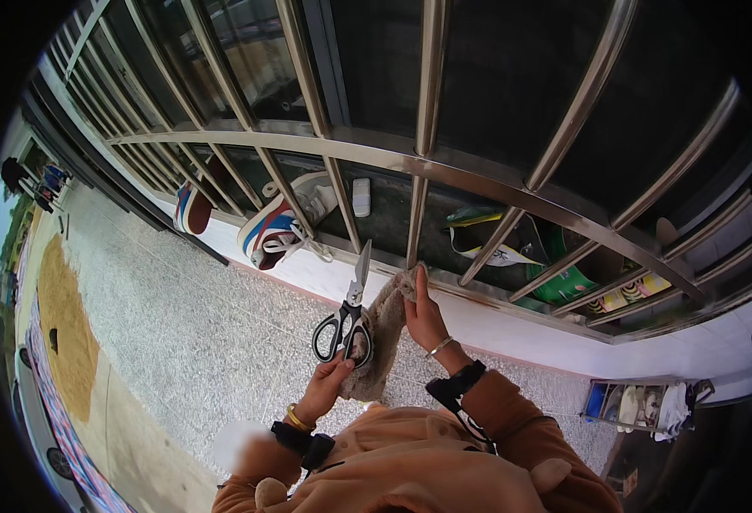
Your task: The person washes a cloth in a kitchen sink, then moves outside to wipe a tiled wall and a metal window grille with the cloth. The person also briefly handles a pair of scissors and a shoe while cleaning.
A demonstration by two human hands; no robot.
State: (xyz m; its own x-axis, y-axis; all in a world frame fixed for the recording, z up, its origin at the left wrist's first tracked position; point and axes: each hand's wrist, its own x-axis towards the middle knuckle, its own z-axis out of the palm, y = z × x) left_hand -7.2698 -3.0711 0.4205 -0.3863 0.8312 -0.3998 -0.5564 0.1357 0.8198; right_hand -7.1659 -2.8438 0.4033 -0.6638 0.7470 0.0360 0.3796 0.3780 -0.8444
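Kitchen scissors [355, 296] with black-and-grey handles lie over a strip of grey-brown, fuzzy cloth [386, 340]. Their blades are together and point up toward the window bars. My left hand [326, 385] pinches the bottom of the scissor handles and the lower end of the cloth. My right hand [426, 320] grips the upper end of the cloth, thumb raised, close to the ledge. Between the hands the cloth hangs bent, and its far side is hidden.
Metal window bars [430, 83] rise ahead. Behind and between them on the sill are sneakers [273, 227], a white box-like object [362, 197], an open plastic bag [498, 237] and a green container [562, 276]. A shoe rack [648, 404] stands at right; grain-like material [62, 320] lies spread at left.
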